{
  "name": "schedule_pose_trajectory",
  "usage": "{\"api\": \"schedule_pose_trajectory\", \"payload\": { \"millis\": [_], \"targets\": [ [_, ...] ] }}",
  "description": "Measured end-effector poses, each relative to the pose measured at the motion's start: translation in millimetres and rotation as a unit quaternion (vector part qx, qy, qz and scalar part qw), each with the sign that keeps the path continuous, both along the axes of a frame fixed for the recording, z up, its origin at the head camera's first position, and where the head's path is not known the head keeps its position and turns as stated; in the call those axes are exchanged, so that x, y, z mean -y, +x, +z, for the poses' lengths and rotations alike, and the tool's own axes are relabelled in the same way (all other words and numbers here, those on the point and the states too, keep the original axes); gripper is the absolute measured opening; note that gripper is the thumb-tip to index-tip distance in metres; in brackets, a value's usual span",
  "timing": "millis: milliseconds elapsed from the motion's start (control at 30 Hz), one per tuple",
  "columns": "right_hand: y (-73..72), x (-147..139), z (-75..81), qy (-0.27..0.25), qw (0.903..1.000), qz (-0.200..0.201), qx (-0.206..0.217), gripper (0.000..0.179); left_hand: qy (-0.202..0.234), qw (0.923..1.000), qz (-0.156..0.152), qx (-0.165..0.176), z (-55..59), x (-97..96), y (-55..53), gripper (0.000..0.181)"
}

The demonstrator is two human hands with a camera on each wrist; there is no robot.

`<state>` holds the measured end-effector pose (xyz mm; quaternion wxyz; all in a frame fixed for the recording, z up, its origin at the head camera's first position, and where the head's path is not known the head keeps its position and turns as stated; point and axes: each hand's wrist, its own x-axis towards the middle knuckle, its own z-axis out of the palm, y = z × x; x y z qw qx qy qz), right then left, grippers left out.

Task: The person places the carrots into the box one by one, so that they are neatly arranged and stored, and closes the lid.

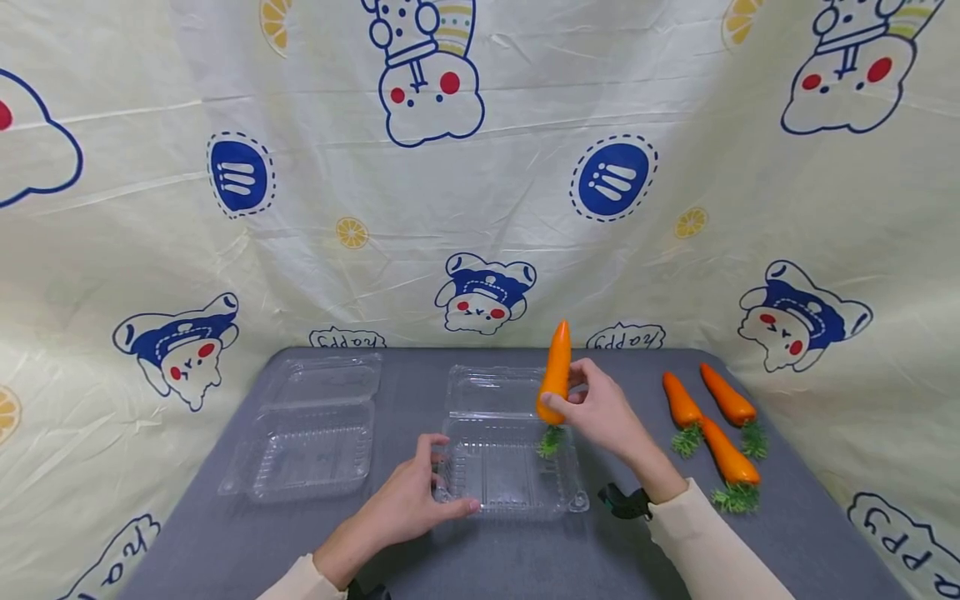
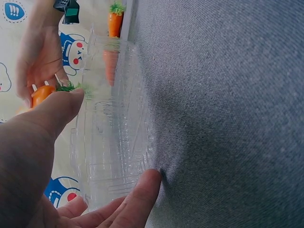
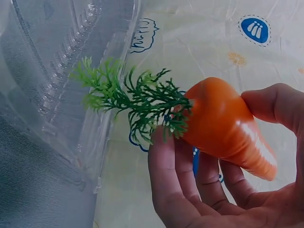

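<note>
My right hand (image 1: 600, 412) holds an orange toy carrot (image 1: 557, 371) between thumb and fingers. The carrot's tip points up, and its green leaves (image 3: 137, 97) hang over the right part of an open clear plastic container (image 1: 502, 487). My left hand (image 1: 408, 492) grips that container at its near left corner. Its thumb lies along the front rim, and its fingers (image 2: 142, 190) bend round the left wall, low by the table. The container's lid (image 1: 487, 387) is folded back, away from me. Seen through the clear plastic, the container's floor bears no carrot.
Several items share the grey table (image 1: 405, 550). A second open clear container (image 1: 311, 458) stands at the left. Three more carrots lie at the right: one upper left (image 1: 680, 400), one far right (image 1: 727, 396) and one nearest me (image 1: 727, 454). A patterned curtain (image 1: 495, 200) hangs behind.
</note>
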<state>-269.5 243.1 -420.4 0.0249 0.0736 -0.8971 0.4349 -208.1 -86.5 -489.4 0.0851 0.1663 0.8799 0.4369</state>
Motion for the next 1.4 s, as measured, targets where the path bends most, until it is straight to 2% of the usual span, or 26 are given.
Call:
{"api": "schedule_pose_trajectory", "payload": {
  "millis": [200,500,967,1233,1400],
  "targets": [
    [-5.1,1.2,-6.0,0.015,0.9994,0.029,-0.012,0.055,-0.001,1.0000,-0.001,0.007,-0.1,-0.3,-0.6,0.101],
    [-8.4,7.2,-13.2,0.039,0.9975,0.059,0.000,0.045,-0.004,0.9999,-0.001,0.015,-1.1,-0.9,0.7,0.102],
    [-9.7,13.1,-16.8,0.066,0.9949,0.076,0.011,0.044,-0.010,0.9999,-0.002,0.006,1.7,-1.1,-2.6,0.104],
    [-10.7,15.3,-19.1,0.103,0.9890,0.106,0.009,0.038,-0.008,0.9999,-0.001,0.010,0.1,-2.4,-2.0,0.103],
    [-12.4,20.6,-21.4,0.145,0.9821,0.120,0.007,0.037,-0.009,0.9999,0.001,0.015,0.6,-1.9,-1.3,0.104]
  ]
}}
